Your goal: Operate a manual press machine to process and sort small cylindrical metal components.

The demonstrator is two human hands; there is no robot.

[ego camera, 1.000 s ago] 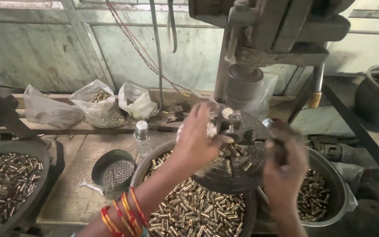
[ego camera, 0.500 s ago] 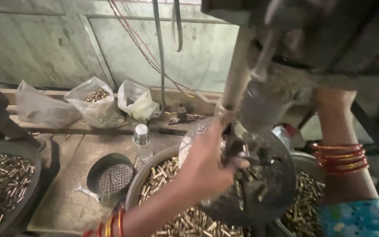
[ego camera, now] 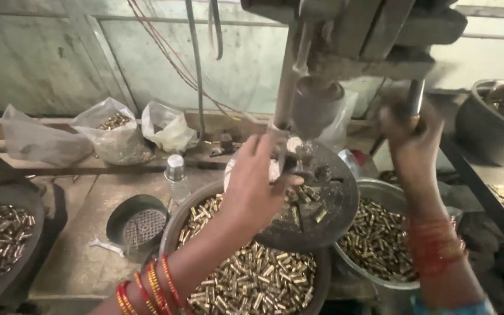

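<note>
Here left hand [ego camera: 256, 189] fingers pinch brass casing on round metal plate [ego camera: 331, 213]; right hand [ego camera: 410, 137] clenched round lever [ego camera: 415, 96].

Small tubes [ego camera: 252, 280] in near bowl [ego camera: 173, 224]: shiny brass-coloured metal, smooth. Round plate [ego camera: 336, 204] under left hand [ego camera: 258, 189]: dark dull metal, greasy-looking. Right bowl [ego camera: 380, 189]: grey metal, slight sheen. Machine [ego camera: 351, 35] above: worn matt grey metal, grimy. Handle [ego camera: 415, 96] under right hand [ego camera: 409, 140]: blurred, looks like metal. Far left bags [ego camera: 112, 140]: thin clear plastic, crinkled. Desk [ego camera: 77, 256]: rough, dusty, matt. Bangles [ego camera: 153, 289]: glossy red and gold.
</note>
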